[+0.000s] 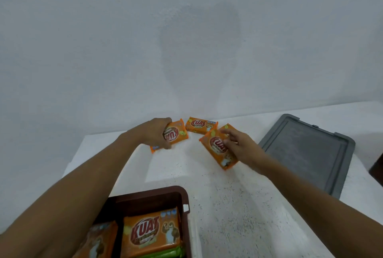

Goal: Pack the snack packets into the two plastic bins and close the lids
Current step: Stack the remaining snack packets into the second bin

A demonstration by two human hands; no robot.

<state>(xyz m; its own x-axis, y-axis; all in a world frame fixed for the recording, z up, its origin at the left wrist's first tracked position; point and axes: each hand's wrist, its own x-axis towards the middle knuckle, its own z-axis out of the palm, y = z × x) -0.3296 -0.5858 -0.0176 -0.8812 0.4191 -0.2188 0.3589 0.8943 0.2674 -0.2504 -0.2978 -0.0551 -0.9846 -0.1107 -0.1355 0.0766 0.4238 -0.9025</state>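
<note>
Gripping one orange packet (174, 134) in our left hand (154, 132), our right hand (241, 146) clasps another packet (217, 147), both bound for the brown bin (185, 197).

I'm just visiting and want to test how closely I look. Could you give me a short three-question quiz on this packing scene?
1. How many orange snack packets lie outside the brown bin?
2. True or false: the grey lid is on a bin.
3. Which packet is untouched: A left, B middle, C right?

Key:
1. Three.
2. False; it lies on the white table.
3. B: the middle packet. The left hand grips the left packet; the right hand has its fingers on the right packet.
</note>
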